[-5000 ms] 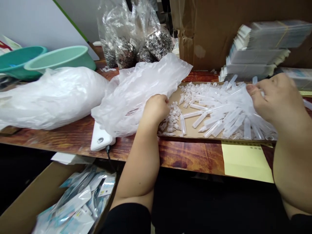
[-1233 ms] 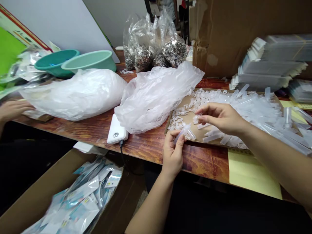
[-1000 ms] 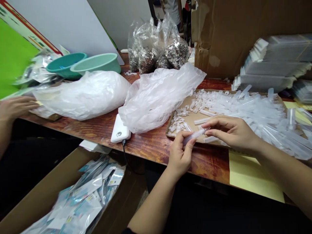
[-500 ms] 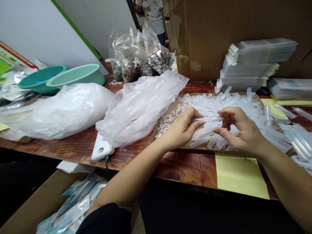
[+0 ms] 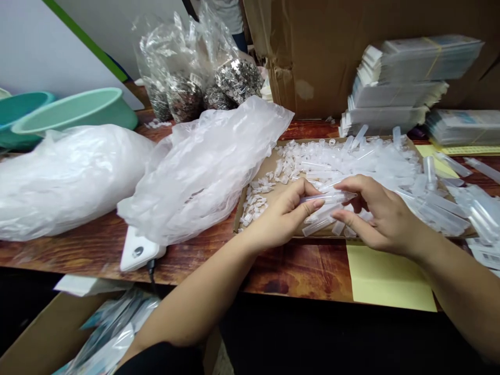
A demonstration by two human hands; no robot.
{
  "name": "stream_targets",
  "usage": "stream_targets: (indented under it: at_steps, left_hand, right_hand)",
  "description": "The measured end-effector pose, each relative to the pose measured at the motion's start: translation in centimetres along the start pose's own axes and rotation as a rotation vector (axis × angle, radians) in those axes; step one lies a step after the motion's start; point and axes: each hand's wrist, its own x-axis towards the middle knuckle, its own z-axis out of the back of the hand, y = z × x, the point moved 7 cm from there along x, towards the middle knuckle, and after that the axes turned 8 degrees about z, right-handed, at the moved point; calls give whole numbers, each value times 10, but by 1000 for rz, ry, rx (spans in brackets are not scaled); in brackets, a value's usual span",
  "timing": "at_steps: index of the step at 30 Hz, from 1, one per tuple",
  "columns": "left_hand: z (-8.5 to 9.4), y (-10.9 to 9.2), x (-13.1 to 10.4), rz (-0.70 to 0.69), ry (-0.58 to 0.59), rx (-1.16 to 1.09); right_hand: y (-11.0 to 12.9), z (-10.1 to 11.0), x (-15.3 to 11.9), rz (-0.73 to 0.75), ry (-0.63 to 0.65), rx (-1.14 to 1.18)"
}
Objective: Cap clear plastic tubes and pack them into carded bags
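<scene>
A slim clear plastic tube with a pointed end [image 5: 330, 198] lies level above the tray, gripped between the thumb and fingers of my left hand [image 5: 287, 211]. My right hand [image 5: 373, 211] is curved around the pointed end, its thumb and forefinger apart on either side; I cannot make out firm contact. Beneath both hands is a shallow cardboard tray [image 5: 261, 176]. Translucent plastic tubes [image 5: 441, 213] fill its right and middle parts, and small white plastic pieces [image 5: 255, 205] lie scattered at its left.
Left of the tray lie white plastic bags [image 5: 211, 172] and a white corded device [image 5: 140, 250]. Green basins [image 5: 78, 112], bags of metal pieces [image 5: 238, 80] and stacked printed packs [image 5: 398, 99] stand behind. Yellow paper [image 5: 390, 276] hangs over the table edge. A box of packages [image 5: 113, 323] sits below left.
My view has shifted, so the bags and basins sit further left. My right hand has come closer around the tube's pointed end; my left hand still grips the tube.
</scene>
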Motion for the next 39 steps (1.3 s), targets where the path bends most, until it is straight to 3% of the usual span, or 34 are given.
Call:
stream_targets:
  at_steps: [5,10,12,16,18,20,23,25,27,29,30,32,35,37,39]
  left_hand:
    - [-4,1,0,-17,12,28]
    - [-4,-9,-4,-124,-6,109]
    - [-4,-18,-10,-216,-60,275]
    - [-15,-31,-22,-415,-115,618]
    - [-19,-35,-23,-457,-107,700]
    - [-15,-39,-21,-444,-106,705]
    - [18,-50,-21,-333,-212,646]
    - [57,-53,-25,-171,-411,673]
    - [101,-49,-32,83,-617,835]
    - [138,-36,-35,360,-681,1041]
    - [152,-28,-33,472,-676,1131]
    - [173,-10,-26,639,-608,1268]
    - [183,20,-9,752,-408,1309]
    - [181,34,0,750,-349,1271]
    - [177,45,4,739,-322,1241]
  right_hand:
    - [-6,-4,0,-136,82,25]
    - [-2,-1,-1,-77,-17,56]
    - [-9,-7,-4,-208,4,221]
    - [-19,-37,-18,-636,132,815]
    - [-18,-44,-22,-724,163,949]
    - [-20,-40,-21,-697,163,872]
    - [-26,-10,-12,-496,61,413]
    - [-29,16,-8,-379,-5,48]
    - [-39,31,-8,-394,54,-212]
    - [-54,40,-11,-488,174,-417]
    - [-58,45,-12,-509,189,-513]
    - [-53,55,-9,-450,94,-664]
    - [-25,55,0,-163,-110,-713]
    - [-5,41,6,64,-97,-662]
    - [11,18,12,258,36,-581]
